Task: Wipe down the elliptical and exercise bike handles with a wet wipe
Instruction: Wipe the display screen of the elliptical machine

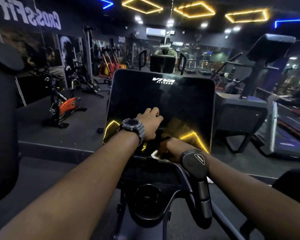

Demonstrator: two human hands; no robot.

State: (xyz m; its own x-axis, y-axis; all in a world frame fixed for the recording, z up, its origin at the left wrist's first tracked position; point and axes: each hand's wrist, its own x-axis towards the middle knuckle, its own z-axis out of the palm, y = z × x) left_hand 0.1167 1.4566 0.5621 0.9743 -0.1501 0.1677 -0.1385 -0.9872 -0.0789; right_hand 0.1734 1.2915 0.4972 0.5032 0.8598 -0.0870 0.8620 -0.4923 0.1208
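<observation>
The console screen point(161, 101) blocks reach past the handlebar point(185, 175).

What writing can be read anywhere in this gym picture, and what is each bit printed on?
"VIVA FITNESS": white logo at the top of the black console screen.
"CROSSFIT": large white letters on the banner at upper left, seen mirror-reversed.
Small white print on the strap pad at the right wrist: too small to read.
Lettering on the frame of the orange exercise bike: too blurred to read.
Watch face on the left wrist: no readable digits.

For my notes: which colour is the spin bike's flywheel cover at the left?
Orange-red flywheel cover, clearest in the head view.
</observation>
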